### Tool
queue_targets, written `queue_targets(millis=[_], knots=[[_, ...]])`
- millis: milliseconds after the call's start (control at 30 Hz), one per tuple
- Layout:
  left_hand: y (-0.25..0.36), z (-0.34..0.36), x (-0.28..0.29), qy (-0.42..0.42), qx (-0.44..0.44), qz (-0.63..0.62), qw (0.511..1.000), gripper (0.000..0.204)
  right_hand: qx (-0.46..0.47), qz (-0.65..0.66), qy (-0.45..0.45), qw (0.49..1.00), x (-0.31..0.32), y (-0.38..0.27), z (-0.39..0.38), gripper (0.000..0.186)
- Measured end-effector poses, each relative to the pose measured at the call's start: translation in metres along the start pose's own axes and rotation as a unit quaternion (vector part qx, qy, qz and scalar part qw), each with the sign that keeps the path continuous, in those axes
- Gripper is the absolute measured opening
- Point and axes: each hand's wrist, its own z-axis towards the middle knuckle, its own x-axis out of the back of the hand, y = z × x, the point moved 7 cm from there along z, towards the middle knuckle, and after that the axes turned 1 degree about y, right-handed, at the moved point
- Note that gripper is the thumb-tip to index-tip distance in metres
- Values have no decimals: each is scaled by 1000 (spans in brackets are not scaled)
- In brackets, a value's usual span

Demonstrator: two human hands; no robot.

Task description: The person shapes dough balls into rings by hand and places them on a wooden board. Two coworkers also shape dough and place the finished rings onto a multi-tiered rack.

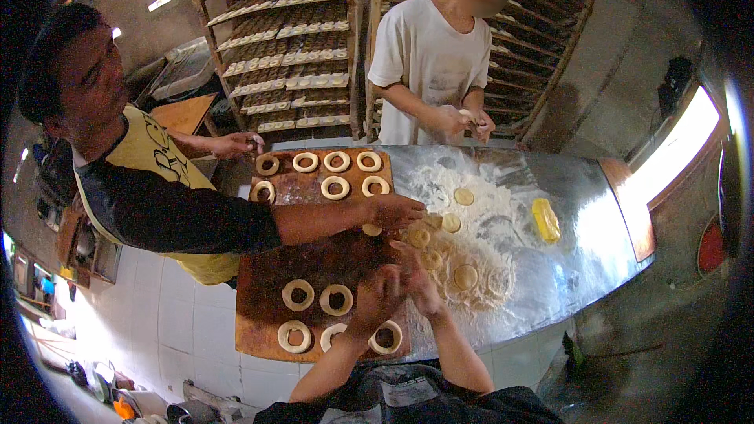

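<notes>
Hands (397, 286) pinching dough piece together over board's (259, 322) near edge; five rings (298, 294) placed here, floured discs (465, 275) awaiting shaping.

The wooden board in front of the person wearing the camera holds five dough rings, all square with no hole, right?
Not quite. The head view shows five dough rings on the wooden board, but they are round, each with a hole in the middle.

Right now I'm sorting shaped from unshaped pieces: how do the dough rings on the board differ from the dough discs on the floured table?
The dough rings have a hole through the middle; the dough discs are solid. The rings lie in rows on the wooden board; the discs lie scattered in flour on the metal table. Both are pale, round and lie flat.
</notes>
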Motion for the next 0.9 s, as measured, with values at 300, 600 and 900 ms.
queue_targets(millis=[300, 600, 900], knots=[[-35, 14, -20, -40, -53, 150, 987, 31, -146, 168, 83, 971, 28, 36, 10, 53], [-61, 34, -25, -112, 29, 223, 968, 36, -170, 119, 116, 971, 36, 60, 22, 47], [-71, 62, -17, -67, -62, 193, 977, 41, -107, -88, 20, 990, 21, 59, 58, 48]])
